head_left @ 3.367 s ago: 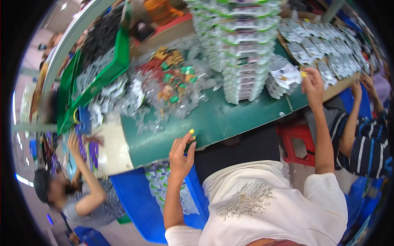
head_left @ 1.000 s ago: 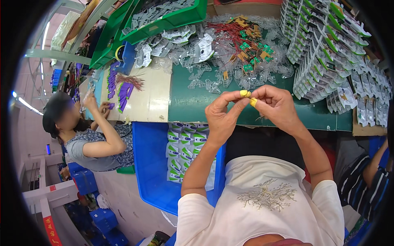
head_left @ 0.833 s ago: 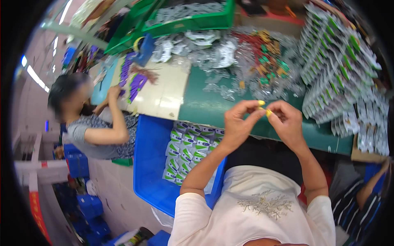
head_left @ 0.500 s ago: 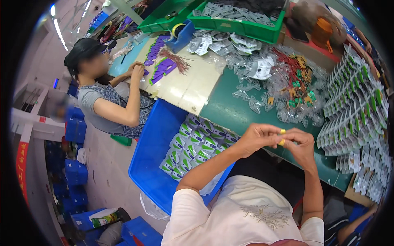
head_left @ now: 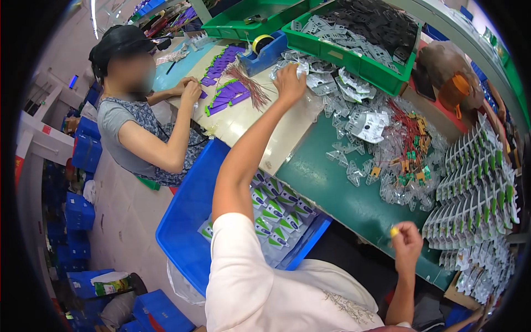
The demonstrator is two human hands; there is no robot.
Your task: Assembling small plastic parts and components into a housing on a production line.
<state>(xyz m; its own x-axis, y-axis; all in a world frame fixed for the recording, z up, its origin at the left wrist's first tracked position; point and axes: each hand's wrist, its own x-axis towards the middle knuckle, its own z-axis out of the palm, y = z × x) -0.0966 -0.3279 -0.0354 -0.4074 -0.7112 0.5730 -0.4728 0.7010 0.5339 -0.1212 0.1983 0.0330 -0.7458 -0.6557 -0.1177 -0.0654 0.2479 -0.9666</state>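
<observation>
My left hand (head_left: 290,84) is stretched out to the far side of the table, its fingers bent down over the near-left end of a pile of white-grey plastic shells (head_left: 321,83). Whether it grips one is hidden. My right hand (head_left: 407,243) is held above the green table edge with its fingers curled in; anything inside is too small to make out. Yellow covers show at fingertips of both hands. Between my hands lies a white shell (head_left: 367,126) on clear plastic pieces, beside red wires with small green and yellow parts (head_left: 416,138).
A blue bin (head_left: 185,221) with green-and-white packs (head_left: 274,213) stands left of me. Green trays (head_left: 345,58) and a blue tape dispenser (head_left: 265,54) are at the back. Stacked grey-green pieces (head_left: 470,188) stand at right. A co-worker (head_left: 138,110) sits at left by purple pieces (head_left: 229,97).
My hands were together in front of me and have parted. The left has reached far forward to the shell pile; the right has moved lower in view. The view has shifted.
</observation>
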